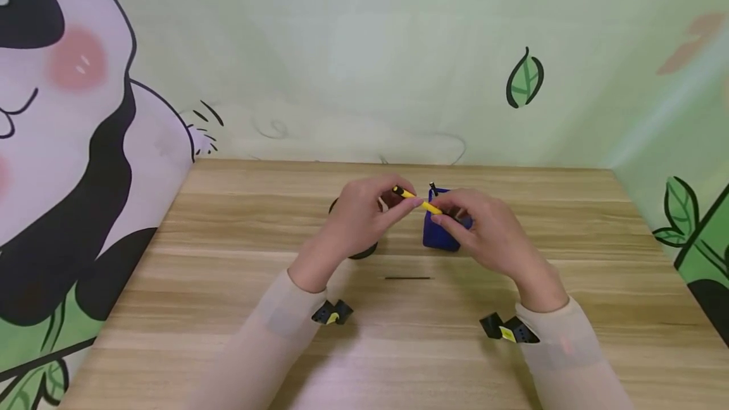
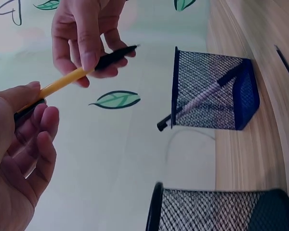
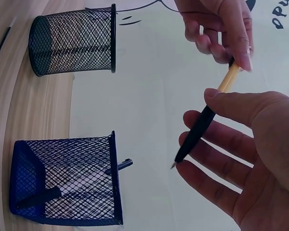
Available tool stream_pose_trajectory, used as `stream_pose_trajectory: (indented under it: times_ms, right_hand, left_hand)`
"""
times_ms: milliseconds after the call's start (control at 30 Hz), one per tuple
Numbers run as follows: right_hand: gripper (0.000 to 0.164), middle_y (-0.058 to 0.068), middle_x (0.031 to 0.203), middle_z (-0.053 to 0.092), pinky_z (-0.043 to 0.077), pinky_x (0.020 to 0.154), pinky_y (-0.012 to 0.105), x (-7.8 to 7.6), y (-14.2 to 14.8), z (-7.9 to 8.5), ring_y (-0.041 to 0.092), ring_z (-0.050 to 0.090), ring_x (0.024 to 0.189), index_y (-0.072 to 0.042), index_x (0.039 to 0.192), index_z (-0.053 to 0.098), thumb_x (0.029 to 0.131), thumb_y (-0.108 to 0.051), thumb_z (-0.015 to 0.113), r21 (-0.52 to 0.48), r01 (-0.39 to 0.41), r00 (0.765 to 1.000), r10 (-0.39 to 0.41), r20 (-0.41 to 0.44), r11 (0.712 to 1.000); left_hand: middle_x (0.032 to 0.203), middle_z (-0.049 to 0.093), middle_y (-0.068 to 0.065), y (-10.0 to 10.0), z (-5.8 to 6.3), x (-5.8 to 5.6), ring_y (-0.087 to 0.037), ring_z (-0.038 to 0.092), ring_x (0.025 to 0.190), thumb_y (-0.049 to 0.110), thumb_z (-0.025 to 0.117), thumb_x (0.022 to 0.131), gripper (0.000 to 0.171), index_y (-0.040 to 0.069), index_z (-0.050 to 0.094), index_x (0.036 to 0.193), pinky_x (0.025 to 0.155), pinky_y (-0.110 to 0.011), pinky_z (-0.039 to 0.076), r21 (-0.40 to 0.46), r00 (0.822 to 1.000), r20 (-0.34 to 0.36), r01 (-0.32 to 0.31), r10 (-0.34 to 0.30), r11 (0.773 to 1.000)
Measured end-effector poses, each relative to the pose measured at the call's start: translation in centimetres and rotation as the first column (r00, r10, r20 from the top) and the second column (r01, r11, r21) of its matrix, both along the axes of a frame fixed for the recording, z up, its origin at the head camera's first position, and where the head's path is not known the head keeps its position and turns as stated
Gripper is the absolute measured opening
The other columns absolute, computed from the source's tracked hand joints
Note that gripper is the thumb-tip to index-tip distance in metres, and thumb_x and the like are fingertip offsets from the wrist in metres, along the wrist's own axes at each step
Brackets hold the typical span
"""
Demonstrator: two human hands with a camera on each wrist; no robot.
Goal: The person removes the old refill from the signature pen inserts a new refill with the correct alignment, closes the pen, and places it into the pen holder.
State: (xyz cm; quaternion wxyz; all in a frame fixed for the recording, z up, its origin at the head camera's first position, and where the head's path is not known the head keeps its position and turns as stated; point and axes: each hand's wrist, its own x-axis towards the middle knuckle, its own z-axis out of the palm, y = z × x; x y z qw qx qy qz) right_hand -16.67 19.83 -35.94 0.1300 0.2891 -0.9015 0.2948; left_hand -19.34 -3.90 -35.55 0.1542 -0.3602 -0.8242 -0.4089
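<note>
Above the table, both hands hold one pen (image 2: 62, 83) with a yellow barrel. My left hand (image 1: 364, 212) pinches its black back end between thumb and fingers. My right hand (image 1: 494, 228) pinches the front part, where yellow meets the black grip section; the right wrist view shows the pointed metal tip (image 3: 173, 165) sticking out past the fingers. Behind the right hand stands a blue mesh pen holder (image 1: 437, 237), partly hidden, with a white and black pen (image 2: 202, 97) leaning inside. A round black mesh pen holder (image 3: 77, 42) is mostly covered by the left hand in the head view.
A thin dark rod like a pen refill (image 1: 407, 278) lies on the wooden table (image 1: 228, 309), nearer me than the holders. A painted wall (image 1: 342, 81) rises along the table's far edge.
</note>
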Motion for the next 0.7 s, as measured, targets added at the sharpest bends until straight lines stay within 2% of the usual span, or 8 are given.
stream_pose_trajectory:
  times_ms: [233, 700]
  right_hand:
    - [0.018, 0.005, 0.100, 0.074, 0.059, 0.073, 0.036, -0.2, 0.4, 0.2, 0.016, 0.071, 0.085, -0.006, 0.111, 0.073, 0.093, -0.008, 0.077, -0.013, -0.010, 1.000, 0.009, -0.024, 1.000]
    - [0.020, 0.007, 0.100, 0.077, 0.061, 0.074, 0.039, -0.6, 0.5, 0.1, 0.017, 0.072, 0.084, -0.004, 0.114, 0.071, 0.094, -0.004, 0.075, -0.064, 0.027, 1.000, -0.027, 0.005, 0.998]
  left_hand:
    - [0.091, 0.074, 0.001, 1.4, 0.6, -0.2, -0.008, 0.070, 0.081, 0.026, 0.074, 0.098, 0.013, 0.013, 0.073, 0.100, 0.066, -0.019, 0.056, 0.054, 1.000, 0.025, 0.013, -0.015, 0.998]
    - [0.094, 0.077, -0.006, 3.7, 0.3, -0.9, -0.012, 0.075, 0.083, 0.019, 0.076, 0.096, 0.018, 0.006, 0.071, 0.108, 0.071, -0.024, 0.061, 0.230, 0.994, 0.108, 0.007, -0.033, 0.973]
